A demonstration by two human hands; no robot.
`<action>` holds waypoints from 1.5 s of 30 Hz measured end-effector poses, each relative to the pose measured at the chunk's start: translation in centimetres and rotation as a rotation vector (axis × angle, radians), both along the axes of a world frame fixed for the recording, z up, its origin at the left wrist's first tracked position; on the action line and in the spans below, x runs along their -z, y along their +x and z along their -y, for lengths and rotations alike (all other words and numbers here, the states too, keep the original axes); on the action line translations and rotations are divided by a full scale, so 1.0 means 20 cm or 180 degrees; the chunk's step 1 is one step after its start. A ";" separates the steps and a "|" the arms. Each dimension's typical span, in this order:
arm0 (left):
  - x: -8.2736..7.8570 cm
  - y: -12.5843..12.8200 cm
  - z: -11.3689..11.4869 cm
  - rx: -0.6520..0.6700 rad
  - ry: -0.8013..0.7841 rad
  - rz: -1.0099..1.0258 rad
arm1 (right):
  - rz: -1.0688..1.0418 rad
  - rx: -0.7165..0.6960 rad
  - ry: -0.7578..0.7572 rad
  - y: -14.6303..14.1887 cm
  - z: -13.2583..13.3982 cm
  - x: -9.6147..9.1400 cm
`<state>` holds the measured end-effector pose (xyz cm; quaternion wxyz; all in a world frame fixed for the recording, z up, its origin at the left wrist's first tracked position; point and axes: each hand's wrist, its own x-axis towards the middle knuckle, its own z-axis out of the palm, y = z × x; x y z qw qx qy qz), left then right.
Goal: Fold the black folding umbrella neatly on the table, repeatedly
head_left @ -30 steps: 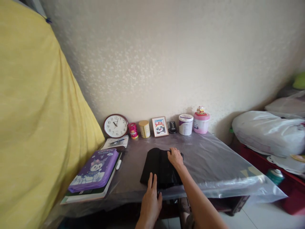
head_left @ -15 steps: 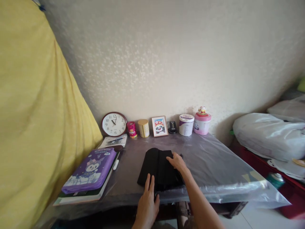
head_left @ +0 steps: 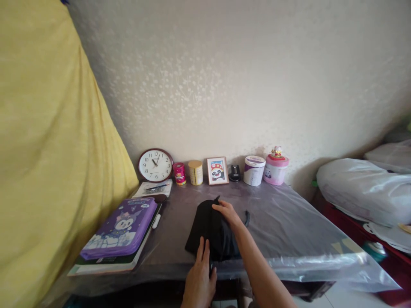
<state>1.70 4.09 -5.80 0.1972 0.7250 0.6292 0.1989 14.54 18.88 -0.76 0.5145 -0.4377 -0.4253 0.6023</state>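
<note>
A black folding umbrella point(head_left: 201, 224) lies collapsed on the table, its cloth panels partly folded over each other. My left hand point(head_left: 201, 273) is at its near end, closed round what looks like the handle, with two fingers stretched along the cloth. At the far right side, my right hand point(head_left: 227, 214) pinches the edge of a panel that it holds folded toward the left. A small pointed corner of cloth stands up beyond those fingers. The black strap point(head_left: 247, 218) shows just right of my right forearm. Much of the handle is hidden by my left hand.
Plastic sheeting covers the table point(head_left: 289, 226). On the left lie a purple case point(head_left: 120, 229) on books and a white marker point(head_left: 156, 221). Along the wall stand a clock point(head_left: 156, 165), several tins and tubs, and a framed panda picture point(head_left: 217, 171). A yellow curtain point(head_left: 64, 149) hangs left.
My right hand has moved left, folding the right panel of the umbrella over toward the middle. The strap has come into clearer view. My left hand stays at the near end.
</note>
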 end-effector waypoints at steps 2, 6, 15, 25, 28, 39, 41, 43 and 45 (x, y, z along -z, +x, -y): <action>0.01 0.00 0.00 0.0021 -0.0008 -0.0090 | -0.0116 -0.0001 -0.0077 -0.07 -0.01 0.01; 0.01 0.00 -0.01 0.0053 -0.0076 -0.0288 | 0.0162 0.0130 -0.0229 -0.18 -0.04 0.05; 0.08 -0.08 -0.02 0.0144 0.0063 -0.0133 | 0.0984 0.0286 0.0107 -0.23 -0.11 0.19; -0.03 -0.11 -0.07 0.0434 0.1714 -0.0357 | 0.1565 -0.0155 0.0646 -0.26 -0.08 0.17; 0.00 -0.11 -0.11 0.0445 0.1649 -0.0483 | 0.1952 -0.0259 0.0783 -0.28 -0.06 0.15; 0.06 -0.10 -0.11 0.0230 0.0964 -0.0326 | 0.3025 -0.0328 0.2010 -0.20 0.07 0.09; 0.07 -0.09 -0.12 0.0254 0.0883 -0.0280 | 0.3388 -0.0210 0.2270 -0.17 0.08 0.10; 0.08 -0.09 -0.12 0.0260 0.0820 -0.0260 | 0.3609 -0.0200 0.2395 -0.15 0.07 0.13; 0.10 -0.08 -0.13 0.0267 0.0788 -0.0246 | 0.3780 -0.0189 0.2374 -0.14 0.04 0.15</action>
